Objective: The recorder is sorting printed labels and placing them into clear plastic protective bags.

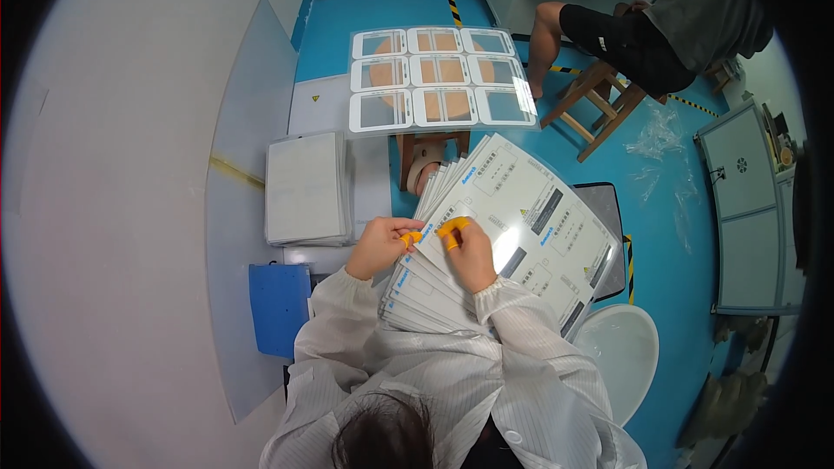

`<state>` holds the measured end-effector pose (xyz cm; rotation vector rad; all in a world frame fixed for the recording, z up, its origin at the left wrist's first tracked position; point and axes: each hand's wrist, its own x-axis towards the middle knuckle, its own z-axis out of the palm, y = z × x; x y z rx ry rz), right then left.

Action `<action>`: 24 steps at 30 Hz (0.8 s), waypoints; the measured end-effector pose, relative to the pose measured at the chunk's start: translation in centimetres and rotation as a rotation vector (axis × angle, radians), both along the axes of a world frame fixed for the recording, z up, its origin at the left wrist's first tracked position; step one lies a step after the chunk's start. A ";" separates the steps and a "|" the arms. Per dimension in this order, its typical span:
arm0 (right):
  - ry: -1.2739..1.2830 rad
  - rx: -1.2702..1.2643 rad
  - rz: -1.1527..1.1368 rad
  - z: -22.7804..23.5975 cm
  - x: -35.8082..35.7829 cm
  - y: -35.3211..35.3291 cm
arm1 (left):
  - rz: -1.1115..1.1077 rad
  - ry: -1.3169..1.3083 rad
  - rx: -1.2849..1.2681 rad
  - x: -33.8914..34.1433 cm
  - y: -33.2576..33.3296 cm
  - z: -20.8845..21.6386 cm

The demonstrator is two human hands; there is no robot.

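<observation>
A fanned stack of white printed plastic sheets (521, 208) with blue, black and yellow marks lies tilted across my lap. At the left edge of the top sheet, my left hand (378, 247) closes on the rim between thumb and fingers, with a yellow finger cot showing. My right hand (472, 256) is just to the right, over the same sheet's face near that edge. Its fingers, in yellow finger cots, are drawn together in a pinch. Whatever might be between them is too small to make out.
Ahead, a clear sheet with white-framed windows (443, 106) rests on a round-topped wooden stool. Another stack of pale sheets (304, 189) and a blue box (280, 308) are at my left. A white basin (621, 352) stands at my right. Beyond, a person (660, 30) sits on a wooden stool.
</observation>
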<state>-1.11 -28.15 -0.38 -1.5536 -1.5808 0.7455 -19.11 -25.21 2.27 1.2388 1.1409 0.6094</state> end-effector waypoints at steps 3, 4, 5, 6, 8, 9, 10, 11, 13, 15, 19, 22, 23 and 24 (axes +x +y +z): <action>0.099 -0.032 -0.007 0.9 0.8 0.1 | -0.002 -0.086 -0.054 -0.2 0.1 -0.2; 0.016 -0.002 0.092 1.6 0.6 -0.2 | -0.014 -0.059 -0.039 -0.1 0.2 -0.2; 0.018 -0.004 0.084 1.5 0.1 -0.4 | -0.024 -0.032 -0.024 0.0 0.3 -0.2; -0.075 0.104 0.178 1.3 -0.5 -0.9 | -0.031 -0.030 -0.026 0.0 0.3 -0.4; -0.172 0.126 0.271 0.8 -1.0 -1.3 | -0.074 -0.037 -0.008 0.0 0.3 -0.6; -0.170 0.124 0.265 0.5 -0.9 -1.2 | -0.080 -0.034 -0.010 0.0 0.3 -0.5; -0.063 0.041 0.235 0.2 -0.5 -0.9 | -0.092 -0.007 0.013 0.0 0.2 -0.1; 0.044 -0.041 0.204 0.1 -0.2 -0.7 | -0.105 0.020 0.036 0.1 0.2 0.2; 0.054 -0.060 0.151 0.2 0.3 -0.4 | -0.072 -0.039 -0.005 0.2 -0.3 0.2; 0.065 -0.078 0.100 0.9 0.7 -0.4 | -0.036 -0.098 -0.044 0.5 -0.3 0.3; -0.063 0.021 0.309 0.9 0.4 -1.1 | -0.037 -0.085 -0.035 0.9 -0.3 0.1; -0.094 0.118 0.337 0.0 0.7 -1.1 | -0.081 -0.057 0.006 0.8 -0.3 -0.2; -0.035 0.065 0.341 -0.1 0.9 -1.0 | -0.099 -0.036 0.032 0.7 -0.3 -0.1; 0.024 0.013 0.345 -0.1 1.1 -0.9 | -0.105 -0.032 0.034 0.7 -0.2 0.0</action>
